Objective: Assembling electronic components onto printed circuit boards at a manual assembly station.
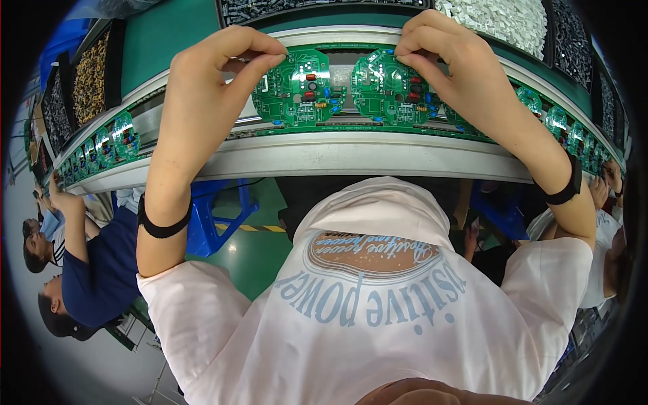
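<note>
Circuit boards [283, 84]: where are the two being worked on?

Side by side on the pale rail [378, 148]; the left hand [202, 81] is at the left one's far edge, the right hand [466, 64] at the far left edge of the right one.

And the fingers?

On each hand, thumb and forefinger come close together; I can't tell whether they grasp a tiny part, the board's edge, or nothing.

Which step, then?

Probably handwork at the far edges; red parts [310, 96] already stand nearer the middle.

Next move?

I'd say it calls for light, precise fingertips, clear of those parts.
</note>
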Available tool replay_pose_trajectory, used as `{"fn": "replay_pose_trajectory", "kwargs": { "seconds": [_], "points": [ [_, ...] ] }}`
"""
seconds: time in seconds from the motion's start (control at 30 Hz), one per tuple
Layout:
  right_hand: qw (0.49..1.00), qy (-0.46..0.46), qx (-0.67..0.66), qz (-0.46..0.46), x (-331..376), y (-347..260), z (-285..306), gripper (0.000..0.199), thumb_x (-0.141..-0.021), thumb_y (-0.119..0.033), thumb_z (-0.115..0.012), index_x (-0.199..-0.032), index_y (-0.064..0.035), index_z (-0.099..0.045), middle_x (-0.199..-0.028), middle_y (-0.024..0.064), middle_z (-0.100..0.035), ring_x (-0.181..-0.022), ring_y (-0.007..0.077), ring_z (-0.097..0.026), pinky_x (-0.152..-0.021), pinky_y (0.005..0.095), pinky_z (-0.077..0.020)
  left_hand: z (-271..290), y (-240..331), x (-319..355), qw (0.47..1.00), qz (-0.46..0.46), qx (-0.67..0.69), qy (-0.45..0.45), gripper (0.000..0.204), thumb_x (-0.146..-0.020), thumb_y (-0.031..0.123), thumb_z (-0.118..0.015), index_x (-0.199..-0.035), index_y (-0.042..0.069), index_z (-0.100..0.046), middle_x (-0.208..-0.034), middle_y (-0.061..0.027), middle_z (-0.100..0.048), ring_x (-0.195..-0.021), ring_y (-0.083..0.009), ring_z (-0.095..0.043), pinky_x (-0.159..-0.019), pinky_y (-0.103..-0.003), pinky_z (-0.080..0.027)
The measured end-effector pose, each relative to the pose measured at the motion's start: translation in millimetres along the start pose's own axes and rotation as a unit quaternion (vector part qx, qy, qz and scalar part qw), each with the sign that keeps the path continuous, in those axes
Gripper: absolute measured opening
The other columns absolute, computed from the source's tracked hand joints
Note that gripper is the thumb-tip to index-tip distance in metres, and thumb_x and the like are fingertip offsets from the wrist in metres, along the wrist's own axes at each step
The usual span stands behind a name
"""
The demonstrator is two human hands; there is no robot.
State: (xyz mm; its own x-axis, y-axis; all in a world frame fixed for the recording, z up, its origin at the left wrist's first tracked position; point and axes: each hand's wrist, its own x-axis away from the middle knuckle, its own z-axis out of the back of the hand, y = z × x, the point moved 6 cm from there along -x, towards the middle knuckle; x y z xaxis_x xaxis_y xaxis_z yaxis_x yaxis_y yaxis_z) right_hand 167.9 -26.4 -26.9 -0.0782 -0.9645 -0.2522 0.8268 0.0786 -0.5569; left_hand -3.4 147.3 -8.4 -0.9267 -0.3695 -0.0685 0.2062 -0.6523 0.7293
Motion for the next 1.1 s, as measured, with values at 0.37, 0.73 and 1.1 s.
{"fn": "replay_pose_trajectory", "kwargs": {
  "seconds": [0.37,0.73,1.1],
  "points": [
    [0.999,0.000,0.037,-0.035,3.9,-5.1,-2.8,0.010,-0.090,-0.001,-0.070,-0.097,-0.0028,-0.063,-0.101,0.0071,-0.064,-0.082,0.0258,-0.067,-0.070,0.0338,-0.0539,-8.2,-5.4,-0.2,0.996,-0.050,-0.068,-0.007,0.009,-0.089,0.002,-0.071,-0.098,0.001,-0.071,-0.093,-0.0096,-0.070,-0.083,-0.0242,-0.071,-0.077,-0.031,-0.058],
    [0.997,-0.010,0.069,0.015,2.9,-10.5,-6.2,0.013,-0.091,-0.003,-0.069,-0.102,-0.0035,-0.063,-0.102,0.0077,-0.064,-0.086,0.0302,-0.067,-0.073,0.0355,-0.0541,-16.1,-9.2,0.9,0.994,-0.062,-0.082,0.027,0.006,-0.089,0.004,-0.072,-0.095,0.003,-0.072,-0.093,-0.0072,-0.069,-0.078,-0.0234,-0.068,-0.071,-0.031,-0.055],
    [0.998,-0.024,0.057,0.017,-11.8,-20.3,22.9,0.016,-0.093,-0.003,-0.068,-0.109,-0.0051,-0.067,-0.097,0.0087,-0.067,-0.086,0.0256,-0.068,-0.073,0.0331,-0.0542,-15.7,0.3,-3.9,0.994,-0.055,-0.090,-0.018,0.010,-0.089,-0.003,-0.069,-0.099,-0.001,-0.070,-0.099,-0.0073,-0.069,-0.085,-0.0201,-0.067,-0.078,-0.028,-0.054]
  ]
}}
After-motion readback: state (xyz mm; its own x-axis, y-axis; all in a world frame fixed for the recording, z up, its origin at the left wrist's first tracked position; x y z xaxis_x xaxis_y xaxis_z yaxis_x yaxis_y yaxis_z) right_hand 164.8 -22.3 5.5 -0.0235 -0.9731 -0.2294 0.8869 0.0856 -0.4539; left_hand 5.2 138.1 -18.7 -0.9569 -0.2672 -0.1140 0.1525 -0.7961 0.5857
